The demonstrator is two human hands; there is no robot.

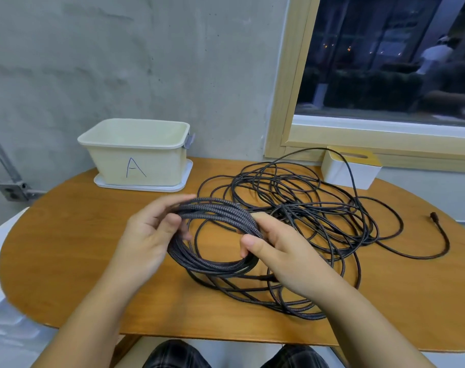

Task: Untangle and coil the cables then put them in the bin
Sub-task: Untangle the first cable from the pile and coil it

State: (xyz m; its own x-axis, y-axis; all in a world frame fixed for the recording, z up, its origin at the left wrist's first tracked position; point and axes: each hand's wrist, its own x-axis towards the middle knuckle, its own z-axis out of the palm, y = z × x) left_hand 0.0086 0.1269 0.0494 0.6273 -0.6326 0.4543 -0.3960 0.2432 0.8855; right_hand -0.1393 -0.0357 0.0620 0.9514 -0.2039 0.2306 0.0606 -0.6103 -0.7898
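Your left hand (pixel 146 235) & right hand (pixel 284 256) both grip the coiled cable (pixel 218 213) w/ curled fingers, above worktop (pixel 80 248); loose tangle (pixel 305 208) lies right, bin (pixel 135 152) at back-left.

My left hand (pixel 149 235) is raised above the tabletop's middle, fingers curled round the left side of a coil, thumb on top. My right hand (pixel 276 251) pinches the coil's right side between thumb and forefinger. Both bare forearms reach in from the near edge.
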